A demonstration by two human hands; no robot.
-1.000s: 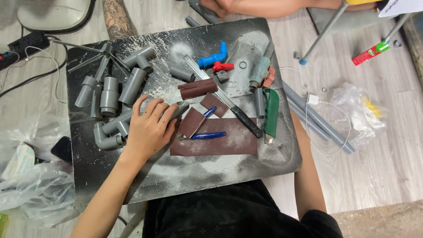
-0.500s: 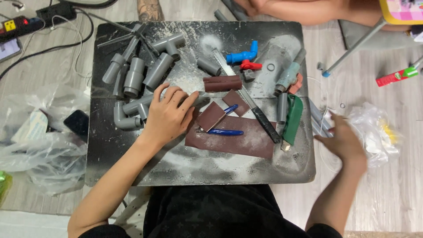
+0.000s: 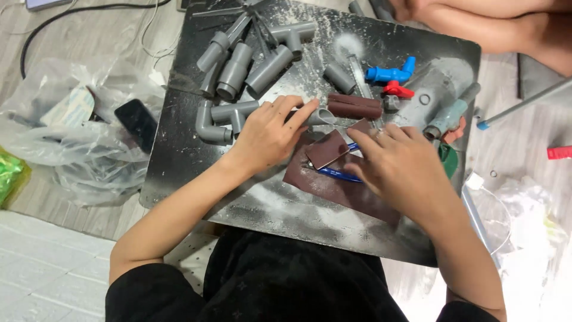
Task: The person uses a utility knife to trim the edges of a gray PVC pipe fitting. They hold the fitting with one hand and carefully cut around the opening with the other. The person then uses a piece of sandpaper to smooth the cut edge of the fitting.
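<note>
A short grey pipe [image 3: 322, 116] is being pinned to the dusty black board [image 3: 179, 161] under the flat, spread fingers of the left hand [image 3: 268, 134], beside a brown roll [image 3: 355, 106]. Sandpaper [image 3: 326, 149] is being touched by the loosely curled fingertips of the right hand [image 3: 405, 170]; nothing is being gripped. The round pipe could be rolled off, since it is only being pressed.

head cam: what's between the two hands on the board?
Between left hand and right hand lies a small brown sandpaper piece, resting on a larger brown sheet, per the head view.
</note>
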